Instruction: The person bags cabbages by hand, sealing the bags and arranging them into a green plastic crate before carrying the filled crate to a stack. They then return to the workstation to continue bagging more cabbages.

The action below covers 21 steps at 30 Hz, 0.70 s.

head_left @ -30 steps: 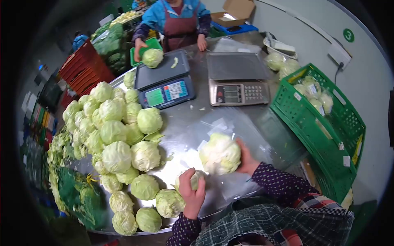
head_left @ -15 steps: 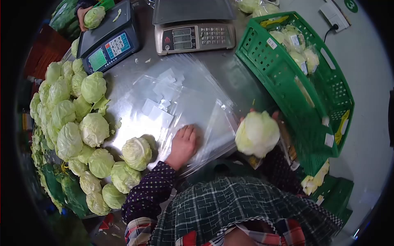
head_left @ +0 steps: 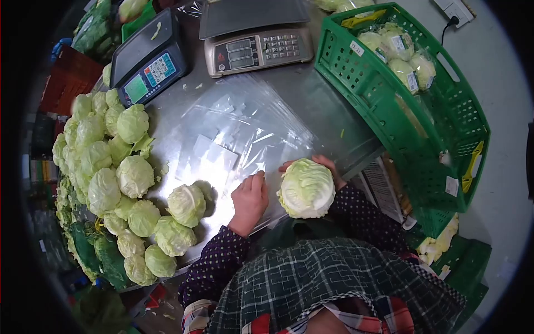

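Note:
A pale green cabbage (head_left: 307,189) rests in my right hand (head_left: 332,170), whose fingers wrap round its far side and right side; the palm is hidden beneath it. To its left, my left hand (head_left: 248,204) is closed, fingertips pinching the near part of a clear plastic bag (head_left: 278,131). That bag lies on top of a fanned stack of similar bags spread over the metal table (head_left: 172,133). White paper slips (head_left: 216,151) show through the film, ahead of my left hand. One loose cabbage (head_left: 186,205) sits on the table to the left of this hand.
Several cabbages (head_left: 104,189) are heaped along the left side. Two scales, one dark (head_left: 146,58) and one silver (head_left: 258,53), stand at the back. On the right, a green crate (head_left: 378,108) holds bagged, labelled cabbages (head_left: 401,47). Another cabbage (head_left: 131,10) shows at the top left.
My right hand has brought its cabbage leftward, closer to my left hand. The left hand's fingers, earlier lying on the bags, have drawn together on the film. A co-worker's hand has left the dark scale.

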### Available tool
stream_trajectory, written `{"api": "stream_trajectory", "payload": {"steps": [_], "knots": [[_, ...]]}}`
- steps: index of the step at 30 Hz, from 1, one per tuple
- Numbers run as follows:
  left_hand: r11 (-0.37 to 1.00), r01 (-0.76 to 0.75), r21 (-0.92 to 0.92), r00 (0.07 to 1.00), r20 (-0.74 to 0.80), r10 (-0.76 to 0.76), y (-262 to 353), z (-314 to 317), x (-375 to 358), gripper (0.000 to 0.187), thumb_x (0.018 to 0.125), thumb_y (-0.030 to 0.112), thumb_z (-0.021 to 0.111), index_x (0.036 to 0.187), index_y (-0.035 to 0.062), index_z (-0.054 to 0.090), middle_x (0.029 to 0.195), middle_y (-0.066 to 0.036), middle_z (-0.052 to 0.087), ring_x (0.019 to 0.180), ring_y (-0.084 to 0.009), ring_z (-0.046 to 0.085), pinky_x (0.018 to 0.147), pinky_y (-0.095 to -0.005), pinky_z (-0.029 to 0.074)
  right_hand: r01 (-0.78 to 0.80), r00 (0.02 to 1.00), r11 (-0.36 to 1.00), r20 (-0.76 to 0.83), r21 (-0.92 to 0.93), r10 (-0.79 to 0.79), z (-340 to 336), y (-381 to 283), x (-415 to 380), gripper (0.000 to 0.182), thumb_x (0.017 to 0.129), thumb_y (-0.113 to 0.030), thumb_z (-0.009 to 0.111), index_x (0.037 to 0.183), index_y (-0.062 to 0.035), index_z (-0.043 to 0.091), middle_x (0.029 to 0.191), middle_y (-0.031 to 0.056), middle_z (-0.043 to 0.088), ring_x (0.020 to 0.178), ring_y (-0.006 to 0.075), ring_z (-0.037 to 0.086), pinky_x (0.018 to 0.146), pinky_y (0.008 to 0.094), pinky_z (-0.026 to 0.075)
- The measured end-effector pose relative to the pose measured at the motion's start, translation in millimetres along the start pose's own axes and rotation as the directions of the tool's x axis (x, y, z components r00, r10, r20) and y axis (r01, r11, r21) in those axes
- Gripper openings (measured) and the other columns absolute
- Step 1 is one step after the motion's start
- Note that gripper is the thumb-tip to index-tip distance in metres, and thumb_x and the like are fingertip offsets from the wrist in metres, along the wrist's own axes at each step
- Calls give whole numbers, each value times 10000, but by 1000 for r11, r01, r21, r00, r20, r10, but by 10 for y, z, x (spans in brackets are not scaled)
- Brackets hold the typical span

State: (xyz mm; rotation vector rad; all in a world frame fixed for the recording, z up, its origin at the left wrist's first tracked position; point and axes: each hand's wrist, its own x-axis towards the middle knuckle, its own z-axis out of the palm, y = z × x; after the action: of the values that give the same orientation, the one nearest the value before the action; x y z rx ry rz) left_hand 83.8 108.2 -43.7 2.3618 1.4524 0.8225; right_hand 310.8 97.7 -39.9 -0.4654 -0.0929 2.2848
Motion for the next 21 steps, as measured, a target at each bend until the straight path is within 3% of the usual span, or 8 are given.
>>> {"api": "stream_trajectory", "payload": {"steps": [3, 8, 10, 14, 16, 17, 19, 21], "knots": [[965, -250, 75, 950, 213, 229, -18, -168, -11, 223, 638, 57, 615, 859, 41, 584, 823, -78, 519, 748, -242, 563, 578, -377, 472, 24, 964, 999, -265, 34, -14, 210, -30, -3, 718, 877, -507, 369, 1334, 45, 412, 1323, 173, 495, 1154, 299, 539, 991, 448, 427], [976, -107, 189, 955, 293, 48, 8, -161, -37, 213, 662, 79, 627, 862, 28, 571, 830, -100, 498, 744, -251, 577, 562, -364, 483, -77, 996, 993, -49, -90, 73, 296, -68, 119, 653, 871, -468, 448, 1319, 8, 450, 1250, 156, 548, 1108, 275, 569, 974, 408, 448], [993, -31, 117, 952, 307, -6, 9, -228, -69, 324, 624, 28, 635, 946, 30, 599, 900, -101, 525, 682, -259, 598, 523, -374, 481, -130, 991, 984, -27, -125, 127, 328, -48, 181, 617, 872, -455, 480, 1298, -9, 479, 1216, 147, 572, 1090, 256, 580, 969, 397, 452], [999, -34, 15, 982, 185, 30, 111, -448, -106, 533, 622, -9, 603, 1153, 12, 557, 1082, -113, 570, 695, -273, 628, 531, -375, 499, -99, 981, 930, -192, -354, 31, 359, -100, 270, 616, 915, -386, 481, 1411, -42, 356, 1328, 117, 492, 1182, 216, 510, 1016, 358, 403], [1000, -3, 19, 958, 287, -2, 214, -598, -53, 700, 611, -37, 573, 1301, 7, 465, 1312, -122, 510, 734, -284, 649, 555, -358, 516, -113, 983, 860, -182, -497, 24, 59, -167, 321, 674, 924, -338, 510, 1467, -56, 228, 1400, 116, 412, 1257, 206, 431, 1058, 340, 339], [1000, 2, 19, 960, 281, -7, 251, -641, -20, 700, 611, -37, 573, 1301, 7, 465, 1312, -122, 510, 734, -284, 649, 555, -358, 516, -118, 983, 857, -181, -502, 29, -16, -205, 258, 674, 924, -338, 510, 1467, -56, 228, 1400, 116, 412, 1257, 206, 431, 1058, 340, 339], [998, -59, 3, 938, 343, 54, 310, -684, 47, 763, 586, -28, 599, 1329, -13, 427, 1420, -140, 408, 736, -269, 651, 549, -346, 515, -62, 996, 725, 2, -686, 87, -33, -253, 125, 793, 892, -286, 591, 1487, -46, 126, 1462, 122, 316, 1328, 201, 326, 1093, 323, 264], [994, -75, -78, 944, 316, 96, 332, -674, 90, 772, 583, -25, 602, 1334, -12, 423, 1424, -139, 406, 737, -266, 652, 554, -344, 516, -84, 996, 592, -55, -801, 66, 165, -274, 12, 832, 871, -261, 624, 1486, -36, 110, 1480, 128, 279, 1343, 205, 297, 1097, 319, 249]]}}
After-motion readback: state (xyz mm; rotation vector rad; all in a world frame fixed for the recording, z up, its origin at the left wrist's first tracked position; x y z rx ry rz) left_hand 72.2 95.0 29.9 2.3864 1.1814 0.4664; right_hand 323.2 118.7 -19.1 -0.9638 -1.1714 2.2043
